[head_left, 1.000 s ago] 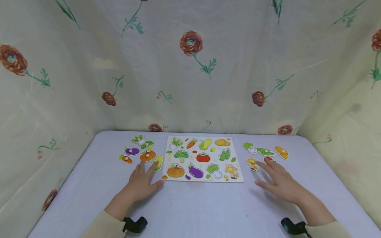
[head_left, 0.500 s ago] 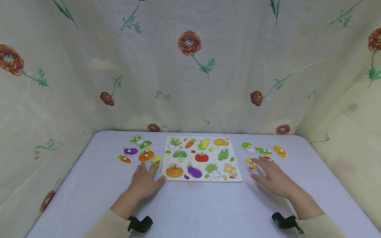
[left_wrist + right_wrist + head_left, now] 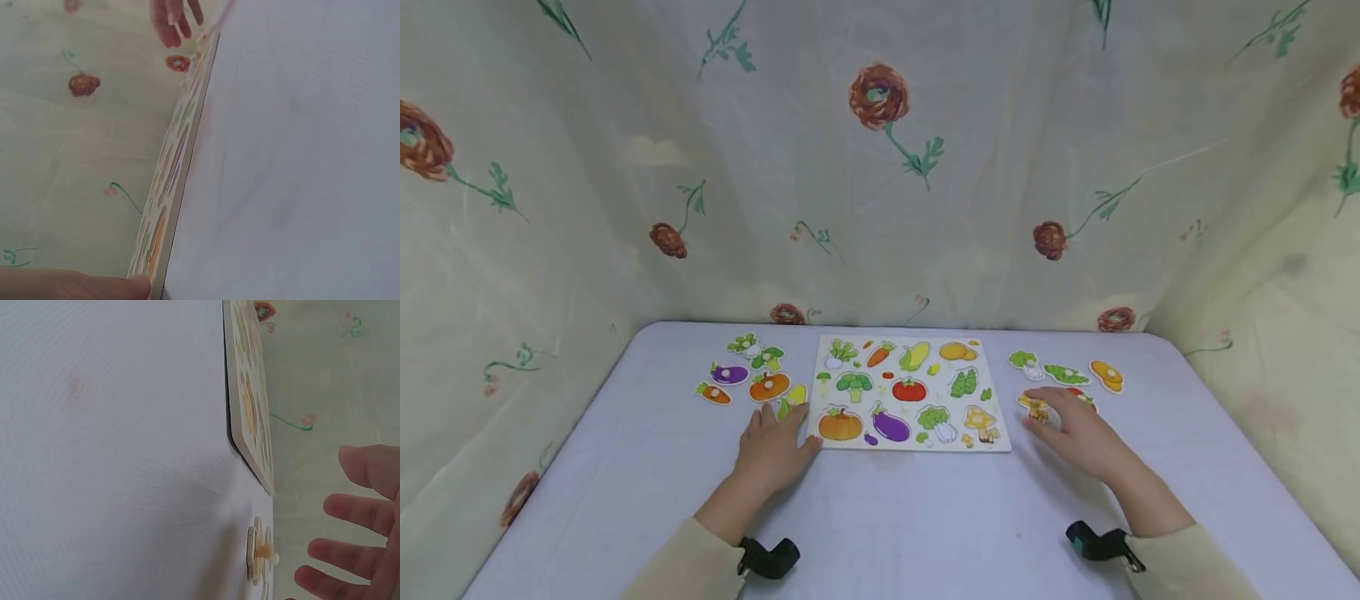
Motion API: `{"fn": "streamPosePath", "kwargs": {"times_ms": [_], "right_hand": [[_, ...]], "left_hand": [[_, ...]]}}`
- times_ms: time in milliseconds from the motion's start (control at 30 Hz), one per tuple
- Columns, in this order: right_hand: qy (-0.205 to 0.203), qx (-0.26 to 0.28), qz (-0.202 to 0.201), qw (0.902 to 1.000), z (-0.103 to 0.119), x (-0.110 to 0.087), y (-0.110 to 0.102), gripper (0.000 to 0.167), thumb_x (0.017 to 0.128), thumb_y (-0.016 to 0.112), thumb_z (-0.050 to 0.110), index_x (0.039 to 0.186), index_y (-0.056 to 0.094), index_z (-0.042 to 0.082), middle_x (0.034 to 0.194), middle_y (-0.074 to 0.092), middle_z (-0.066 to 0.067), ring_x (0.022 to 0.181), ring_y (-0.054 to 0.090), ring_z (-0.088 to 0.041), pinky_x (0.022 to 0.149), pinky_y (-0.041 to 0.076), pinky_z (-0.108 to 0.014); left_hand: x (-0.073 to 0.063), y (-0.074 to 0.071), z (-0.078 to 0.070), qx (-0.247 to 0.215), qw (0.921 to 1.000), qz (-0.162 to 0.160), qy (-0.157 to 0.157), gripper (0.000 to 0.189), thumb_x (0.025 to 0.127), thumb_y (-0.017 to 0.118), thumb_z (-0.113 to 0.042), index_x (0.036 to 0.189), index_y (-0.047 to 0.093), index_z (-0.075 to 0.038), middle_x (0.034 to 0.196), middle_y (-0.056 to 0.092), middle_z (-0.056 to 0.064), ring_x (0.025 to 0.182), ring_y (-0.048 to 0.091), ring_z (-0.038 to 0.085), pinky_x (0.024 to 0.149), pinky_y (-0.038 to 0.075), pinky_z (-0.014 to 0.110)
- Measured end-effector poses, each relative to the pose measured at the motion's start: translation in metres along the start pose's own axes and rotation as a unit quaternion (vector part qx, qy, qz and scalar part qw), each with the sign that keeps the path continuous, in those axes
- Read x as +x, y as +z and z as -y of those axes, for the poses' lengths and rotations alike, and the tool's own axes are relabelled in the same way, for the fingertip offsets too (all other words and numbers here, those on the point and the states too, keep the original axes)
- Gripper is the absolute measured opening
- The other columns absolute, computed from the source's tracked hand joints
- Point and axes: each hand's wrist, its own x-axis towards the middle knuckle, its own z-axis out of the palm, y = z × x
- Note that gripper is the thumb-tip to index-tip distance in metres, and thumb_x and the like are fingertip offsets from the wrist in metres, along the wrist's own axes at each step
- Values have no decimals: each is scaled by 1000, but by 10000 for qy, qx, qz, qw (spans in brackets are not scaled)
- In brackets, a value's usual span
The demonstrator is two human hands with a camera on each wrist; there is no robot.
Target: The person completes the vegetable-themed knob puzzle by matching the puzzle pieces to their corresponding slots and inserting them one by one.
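A white puzzle board (image 3: 872, 446) printed with vegetables lies at the table's middle back. My left hand (image 3: 772, 454) rests by its left edge, fingers spread toward the corn piece (image 3: 792, 400), which is partly covered. In the left wrist view the thumb (image 3: 81, 284) lies at the board's near corner. My right hand (image 3: 1078, 433) hovers over the mushroom piece (image 3: 1034, 406), with its fingertips right above it. The right wrist view has these fingers (image 3: 350, 556) spread apart, and a small knob (image 3: 267, 551) standing up from the piece. The tomato piece (image 3: 1084, 397) is half hidden behind the right hand.
Left of the board lie pumpkin (image 3: 769, 386), eggplant (image 3: 728, 373), carrot (image 3: 712, 393), broccoli (image 3: 767, 358) and radish (image 3: 744, 344) pieces. To the right lie cabbage (image 3: 1025, 363), pea pod (image 3: 1066, 374) and potato (image 3: 1107, 376) pieces. Flowered cloth (image 3: 970, 250) surrounds the white table (image 3: 917, 525).
My right hand has moved left, from beside the mushroom piece to over it. The left hand has shifted slightly right, its thumb now at the board's corner. The pieces stay where they were.
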Motion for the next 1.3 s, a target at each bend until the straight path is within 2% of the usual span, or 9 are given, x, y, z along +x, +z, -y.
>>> {"fn": "streamPosePath", "kwargs": {"times_ms": [167, 400, 600, 767, 1067, 1300], "right_hand": [[9, 123, -121, 9999, 1, 2, 3, 49, 99, 64, 28, 139, 54, 1, 143, 49, -26, 135, 40, -47, 107, 33, -66], [152, 239, -54, 9996, 5, 3, 2, 50, 99, 64, 29, 140, 54, 2, 143, 50, -25, 134, 41, -47, 105, 35, -66], [206, 175, -91, 9996, 3, 6, -3, 46, 99, 63, 27, 136, 58, 0, 135, 58, -23, 122, 53, -46, 97, 45, -62], [222, 225, -210, 9993, 0, 11, -7, 40, 98, 65, 24, 130, 62, -1, 127, 64, -21, 116, 57, -42, 94, 48, -58], [259, 331, -561, 9975, -6, 17, -12, 36, 97, 67, 20, 124, 64, -3, 120, 65, -22, 108, 60, -39, 88, 52, -53], [404, 333, -553, 9971, -14, 22, -10, 35, 95, 69, 19, 122, 66, -3, 115, 65, -21, 103, 58, -36, 85, 51, -49]], "left_hand": [[-2, 4, -5, 23, 10000, -34, -11, 60, 96, 65, -36, 149, 49, -13, 155, 22, 38, 145, 12, 57, 114, 17, 69], [-3, 1, -9, 72, 9999, 98, 9, 60, 97, 64, -36, 150, 48, -15, 156, 21, 37, 145, 13, 57, 113, 17, 69], [2, 2, -3, 161, 9997, 167, 50, 62, 95, 66, -40, 150, 48, -18, 157, 23, 33, 145, 14, 54, 113, 18, 69], [4, 4, 3, 146, 9996, 206, 120, 63, 95, 66, -41, 150, 48, -18, 157, 23, 33, 145, 15, 55, 113, 19, 70], [4, 5, 6, 121, 9996, 156, 197, 63, 94, 67, -42, 150, 48, -18, 157, 22, 34, 144, 16, 54, 113, 20, 69], [3, 5, 5, 166, 9995, 123, 226, 63, 94, 67, -42, 150, 48, -18, 156, 22, 34, 144, 16, 55, 112, 20, 70]]}}
